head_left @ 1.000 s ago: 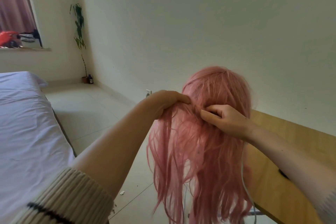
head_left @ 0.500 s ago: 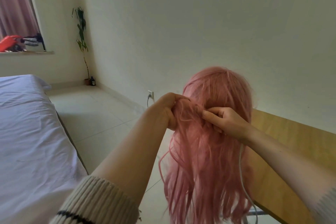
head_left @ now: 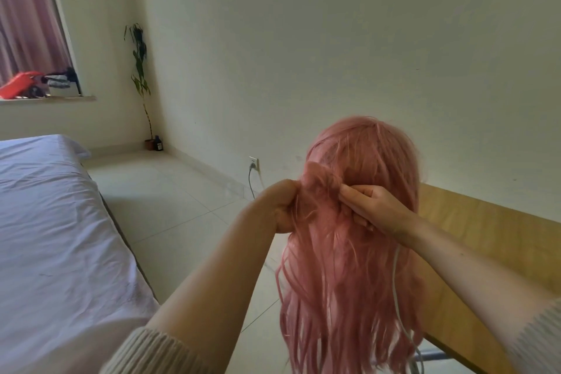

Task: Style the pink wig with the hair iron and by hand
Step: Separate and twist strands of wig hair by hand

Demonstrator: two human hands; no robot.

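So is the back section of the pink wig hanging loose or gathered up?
Gathered: the left hand and right hand bunch part of the pink wig; the rest hangs loose.

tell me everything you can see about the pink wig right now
The pink wig is long, straight and slightly wispy, with a synthetic-looking sheen. It stands upright at the near end of a wooden table, seen from behind; whatever holds it up is hidden. Most strands hang loose, well below the tabletop. At the back of the crown a section is gathered into a bunch, with the left hand closed around it and the right hand pinching into it. A thin white cord runs down beside the strands.
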